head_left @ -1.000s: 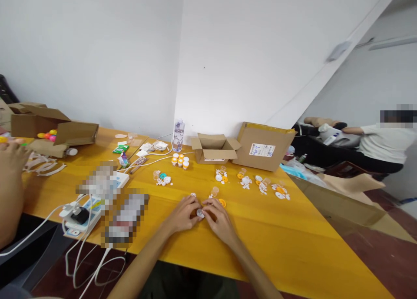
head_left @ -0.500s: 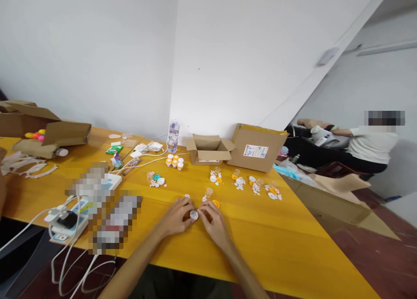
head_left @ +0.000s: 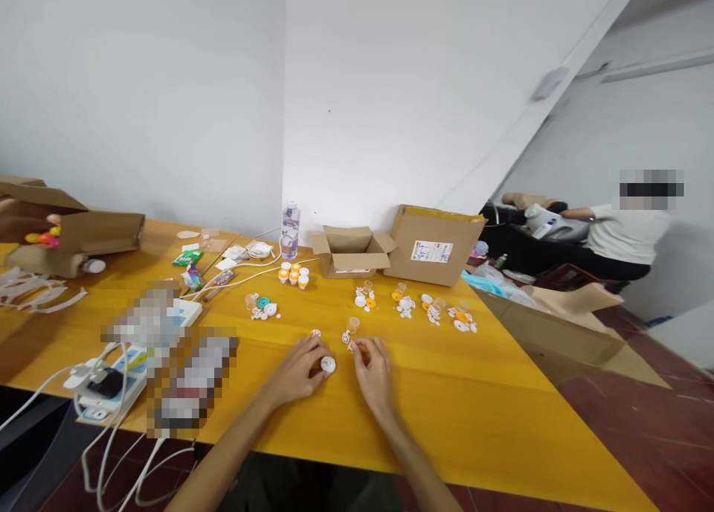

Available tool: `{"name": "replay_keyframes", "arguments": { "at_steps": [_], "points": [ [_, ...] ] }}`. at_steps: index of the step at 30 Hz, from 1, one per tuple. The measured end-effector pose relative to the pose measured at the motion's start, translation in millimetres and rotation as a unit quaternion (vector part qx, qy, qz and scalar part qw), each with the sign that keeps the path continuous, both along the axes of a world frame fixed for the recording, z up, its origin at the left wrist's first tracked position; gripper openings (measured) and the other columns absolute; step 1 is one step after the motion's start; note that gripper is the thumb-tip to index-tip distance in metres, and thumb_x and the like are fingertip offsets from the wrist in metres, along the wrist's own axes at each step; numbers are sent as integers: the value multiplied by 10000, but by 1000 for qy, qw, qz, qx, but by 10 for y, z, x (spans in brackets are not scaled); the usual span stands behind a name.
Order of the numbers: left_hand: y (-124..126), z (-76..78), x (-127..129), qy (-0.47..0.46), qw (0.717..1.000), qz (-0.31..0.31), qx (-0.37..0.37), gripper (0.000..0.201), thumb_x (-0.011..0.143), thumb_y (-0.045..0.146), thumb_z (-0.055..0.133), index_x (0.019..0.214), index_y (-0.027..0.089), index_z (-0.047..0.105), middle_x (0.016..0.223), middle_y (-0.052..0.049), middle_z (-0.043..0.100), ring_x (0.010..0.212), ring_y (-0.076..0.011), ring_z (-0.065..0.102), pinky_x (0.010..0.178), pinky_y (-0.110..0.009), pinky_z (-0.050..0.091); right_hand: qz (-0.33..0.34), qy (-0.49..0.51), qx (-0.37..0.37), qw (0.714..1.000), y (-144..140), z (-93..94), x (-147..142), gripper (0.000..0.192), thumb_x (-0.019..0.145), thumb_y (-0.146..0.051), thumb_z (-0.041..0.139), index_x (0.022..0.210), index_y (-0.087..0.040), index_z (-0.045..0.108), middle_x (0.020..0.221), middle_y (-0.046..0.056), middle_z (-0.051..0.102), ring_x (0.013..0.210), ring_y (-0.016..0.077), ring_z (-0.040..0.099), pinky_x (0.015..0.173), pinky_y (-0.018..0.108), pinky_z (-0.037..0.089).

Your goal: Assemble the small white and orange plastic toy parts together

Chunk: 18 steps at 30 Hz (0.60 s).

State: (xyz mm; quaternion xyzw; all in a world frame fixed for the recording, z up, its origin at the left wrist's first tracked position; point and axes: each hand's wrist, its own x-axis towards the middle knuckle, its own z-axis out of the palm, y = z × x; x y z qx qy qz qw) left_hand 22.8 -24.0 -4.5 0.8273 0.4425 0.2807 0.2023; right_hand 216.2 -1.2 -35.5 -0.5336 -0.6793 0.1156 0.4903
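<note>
- Far L: open cardbd box (head_left: 105,233), flaps out, sm bright balls (head_left: 51,235) at its mouth
- Power strip (head_left: 152,361) nr front edge of surface (head_left: 480,415), plugs + wht cables on it; blurred flat device just R of it
- Sm parts pile w/ teal ring (head_left: 264,303), mid-surface
- Clear bottle (head_left: 290,233) upright by wall; wht/orange pcs (head_left: 294,276) clustered in front
- L hand (head_left: 295,370): grip pinching wht round pc (head_left: 328,365) btwn thumb + fingers, nr front-centre
- Sm open box (head_left: 360,263) behind, nr wall
- Clear cup (head_left: 353,324) beyond R hand, sm wht bits (head_left: 346,338) beside it
- R hand (head_left: 375,374): thumb + fingertips close tog at wht bits; can't tell if grip has one
- Big box (head_left: 457,255) w/ label, R of sm box; parts piles (head_left: 405,305) in front
- Far R: person in wht top (head_left: 630,233), seated, apart from surface
</note>
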Motion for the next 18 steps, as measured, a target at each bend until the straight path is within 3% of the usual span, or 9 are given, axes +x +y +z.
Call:
{"name": "replay_keyframes", "arguments": {
  "at_steps": [6, 18],
  "points": [
    [-1, -18, -8, -1, 1000, 4, 4, 211, 860, 229, 549, 1061, 243, 610, 1069, -64, 616, 1026, -252, 548, 962, -413, 420, -31, -83, 27, 996, 15, -124, 12, 233, 938, -326, 467, 1023, -259, 673, 1094, 116, 623, 1027, 302, 509, 887, 472, 404],
    [8, -25, 0, 8, 1000, 18, -12, 174, 836, 227, 607, 1008, 237, 587, 1049, -52, 616, 1033, -252, 552, 958, -414, 416, -28, -141, 25, 989, -23, -102, -29, 180, 922, -259, 501, 972, -275, 673, 1140, 108, 621, 1056, 310, 508, 858, 462, 406]
  ]
}}
